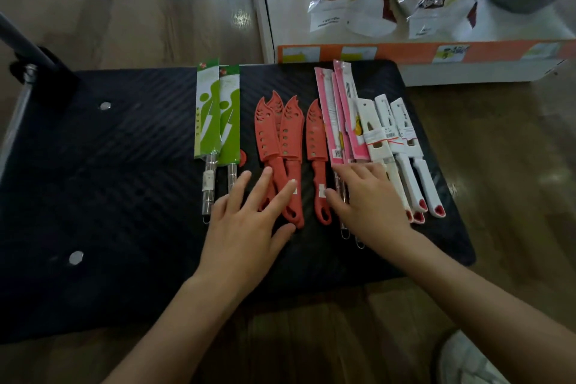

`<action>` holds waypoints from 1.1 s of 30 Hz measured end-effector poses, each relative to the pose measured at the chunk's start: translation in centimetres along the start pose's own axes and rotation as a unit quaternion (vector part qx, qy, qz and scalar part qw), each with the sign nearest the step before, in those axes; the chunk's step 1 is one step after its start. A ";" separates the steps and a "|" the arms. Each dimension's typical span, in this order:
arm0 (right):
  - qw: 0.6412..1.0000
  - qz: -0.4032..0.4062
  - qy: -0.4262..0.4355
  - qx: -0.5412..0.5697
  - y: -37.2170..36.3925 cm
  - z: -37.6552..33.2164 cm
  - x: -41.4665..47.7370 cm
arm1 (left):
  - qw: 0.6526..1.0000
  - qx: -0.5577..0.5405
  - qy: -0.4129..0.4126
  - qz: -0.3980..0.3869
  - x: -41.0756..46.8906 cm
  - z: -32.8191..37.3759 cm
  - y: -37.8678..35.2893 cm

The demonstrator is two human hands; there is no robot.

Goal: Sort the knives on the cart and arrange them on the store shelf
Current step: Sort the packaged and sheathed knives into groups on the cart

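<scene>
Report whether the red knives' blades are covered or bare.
Covered: the red knives wear perforated red sheaths over every visible blade.

Both upper limbs are uncovered. The left hand (246,227) and right hand (371,206) are bare, with short fingernails. The left forearm (174,327) and right forearm (486,302) show bare skin as far as the lower frame edge. Footwear: one shoe (467,358), white to light grey, rounded outline, upper faintly textured; detail is blurred.
</scene>
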State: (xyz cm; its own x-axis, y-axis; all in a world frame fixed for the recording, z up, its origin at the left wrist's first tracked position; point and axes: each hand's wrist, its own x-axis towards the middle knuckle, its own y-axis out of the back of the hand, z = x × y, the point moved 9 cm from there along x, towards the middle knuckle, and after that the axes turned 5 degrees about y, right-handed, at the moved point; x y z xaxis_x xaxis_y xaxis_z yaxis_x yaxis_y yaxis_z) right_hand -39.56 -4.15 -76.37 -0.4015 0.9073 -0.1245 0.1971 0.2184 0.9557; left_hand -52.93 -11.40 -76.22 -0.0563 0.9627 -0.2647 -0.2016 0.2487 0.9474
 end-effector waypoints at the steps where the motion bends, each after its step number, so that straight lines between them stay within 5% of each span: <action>1: 1.000 0.003 0.004 -0.005 -0.2 -0.4 0.1 | 1.000 0.004 -0.007 -0.002 0.0 0.3 -0.3; 9: 0.995 -0.083 -0.003 -0.050 -3.1 -1.1 -0.2 | 0.997 0.043 -0.029 -0.051 -0.3 -0.3 -2.3; 33: 0.994 -0.098 0.032 -0.028 -3.8 -3.3 1.4 | 0.995 0.035 0.015 -0.088 -0.8 -2.1 -2.3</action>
State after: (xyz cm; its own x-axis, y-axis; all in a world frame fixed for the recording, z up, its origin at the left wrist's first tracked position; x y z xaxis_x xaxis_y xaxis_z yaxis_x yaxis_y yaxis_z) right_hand -43.83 -4.91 -79.24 -0.4831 0.8248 -0.2938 0.0602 0.3661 0.9286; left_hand -54.44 -12.94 -78.57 -0.0550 0.9000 -0.4325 -0.1418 0.4217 0.8956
